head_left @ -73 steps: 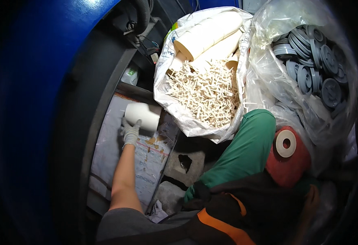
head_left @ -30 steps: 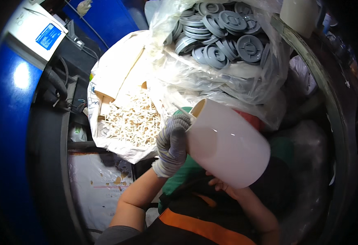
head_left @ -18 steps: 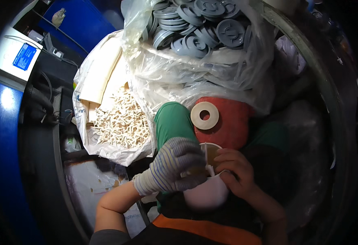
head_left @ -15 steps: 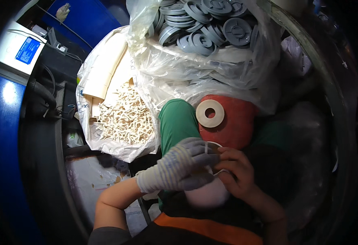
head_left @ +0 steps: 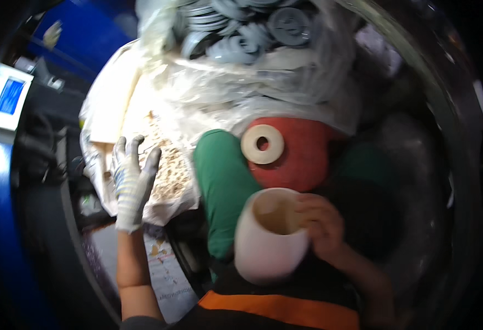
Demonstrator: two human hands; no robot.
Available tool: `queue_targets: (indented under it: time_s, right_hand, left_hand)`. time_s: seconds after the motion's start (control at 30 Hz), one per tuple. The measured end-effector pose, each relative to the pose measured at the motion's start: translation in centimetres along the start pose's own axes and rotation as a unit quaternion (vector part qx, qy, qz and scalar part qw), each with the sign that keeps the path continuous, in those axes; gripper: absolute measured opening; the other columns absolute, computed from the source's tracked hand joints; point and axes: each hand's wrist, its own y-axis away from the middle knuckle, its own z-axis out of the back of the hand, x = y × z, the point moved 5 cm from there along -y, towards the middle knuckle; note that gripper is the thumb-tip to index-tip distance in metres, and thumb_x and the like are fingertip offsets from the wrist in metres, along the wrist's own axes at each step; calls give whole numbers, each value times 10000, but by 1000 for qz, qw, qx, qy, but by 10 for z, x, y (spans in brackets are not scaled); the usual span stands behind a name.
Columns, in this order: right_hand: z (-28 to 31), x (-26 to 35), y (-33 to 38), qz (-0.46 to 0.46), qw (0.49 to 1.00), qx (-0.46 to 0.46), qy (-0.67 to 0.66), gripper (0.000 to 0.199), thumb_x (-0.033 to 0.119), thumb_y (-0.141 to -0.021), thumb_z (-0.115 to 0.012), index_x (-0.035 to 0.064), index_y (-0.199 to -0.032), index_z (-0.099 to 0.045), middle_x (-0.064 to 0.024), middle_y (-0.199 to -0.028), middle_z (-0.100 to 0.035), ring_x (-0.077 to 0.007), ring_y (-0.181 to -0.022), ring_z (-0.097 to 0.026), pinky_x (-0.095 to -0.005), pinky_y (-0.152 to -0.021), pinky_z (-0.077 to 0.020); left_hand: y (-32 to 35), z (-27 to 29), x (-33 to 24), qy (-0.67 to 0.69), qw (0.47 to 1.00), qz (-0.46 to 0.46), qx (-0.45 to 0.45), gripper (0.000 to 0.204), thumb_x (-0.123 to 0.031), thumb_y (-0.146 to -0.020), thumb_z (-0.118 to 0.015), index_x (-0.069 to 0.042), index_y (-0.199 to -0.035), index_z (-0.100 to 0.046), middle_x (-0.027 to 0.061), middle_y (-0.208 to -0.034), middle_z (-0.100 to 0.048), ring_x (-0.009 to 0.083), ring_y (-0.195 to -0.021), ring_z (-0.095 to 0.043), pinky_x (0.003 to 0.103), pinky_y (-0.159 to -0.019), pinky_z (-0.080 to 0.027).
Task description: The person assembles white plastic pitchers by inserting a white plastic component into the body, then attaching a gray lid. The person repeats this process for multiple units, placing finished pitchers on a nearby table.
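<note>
Nearest the camera, a dark garment with an orange band (head_left: 280,311) is lying across the lap. Just beyond it, a smooth white, rounded hollow vessel (head_left: 268,250) with a beige interior is resting against the lap, its open mouth facing up. The bare right hand (head_left: 323,224) is grasping the vessel by the right side of its rim. The left hand (head_left: 133,181), in a pale striped knit glove, is extending forward with fingers spread, its grip released; contact with the material below cannot be determined. A green trouser leg (head_left: 222,192) is standing between the hands. Farther out, a flat cream ring (head_left: 276,146) is lying on a red cushion (head_left: 302,159). On the left, a white sack (head_left: 167,214) is containing short cream scraps (head_left: 171,175). Farthest, a clear plastic bag (head_left: 307,85) is holding grey round discs (head_left: 288,26).
</note>
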Motion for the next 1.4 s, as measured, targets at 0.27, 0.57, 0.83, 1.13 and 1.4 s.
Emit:
queue_targets:
  time_s: [0.27,0.57,0.83,1.13,1.4]
  right_hand:
    - [39,-19,-2,6,995,-56,85,264,154,-863,-620,41,-1100,-586,-139,-1191,-531,-270,-1069,-556,-364,-913,-452]
    - [208,-250,334,-651,691,-17,313,407,285,-955,-452,18,-1260,-470,-175,-1169,-562,-285,-1064,-558,-380,-899,-453]
    - [119,-321,435,-777,614,-21,136,780,536,-883,-494,28,-1430,-269,-247,-1312,-485,-362,-1174,-503,-394,-922,-435]
    - [101,-334,445,-732,655,-144,123,623,489,-845,-589,-31,-1187,-585,-216,-1159,-608,-334,-1025,-593,-403,-835,-471]
    - [196,-111,220,-455,841,-281,84,496,169,-892,-579,60,-1349,-420,-129,-1191,-558,-205,-997,-565,-327,-842,-452]
  left_hand:
    - [10,-44,-171,419,752,-121,495,286,-22,-767,-620,8,-1050,-654,66,-932,-669,156,-889,-607,289,-847,-468]
    - [4,-75,-203,449,673,0,587,270,-108,-797,-674,23,-1034,-669,19,-870,-661,90,-822,-584,249,-803,-467]
    - [6,-72,-231,464,669,70,577,301,-122,-791,-653,27,-1052,-664,32,-906,-664,105,-850,-599,252,-819,-474]
    - [15,-75,-249,534,616,121,566,335,-143,-741,-675,18,-1035,-665,52,-932,-667,134,-882,-611,251,-856,-458]
    - [18,-91,-255,549,572,68,606,315,-119,-749,-667,16,-1033,-655,47,-925,-656,124,-896,-603,245,-842,-458]
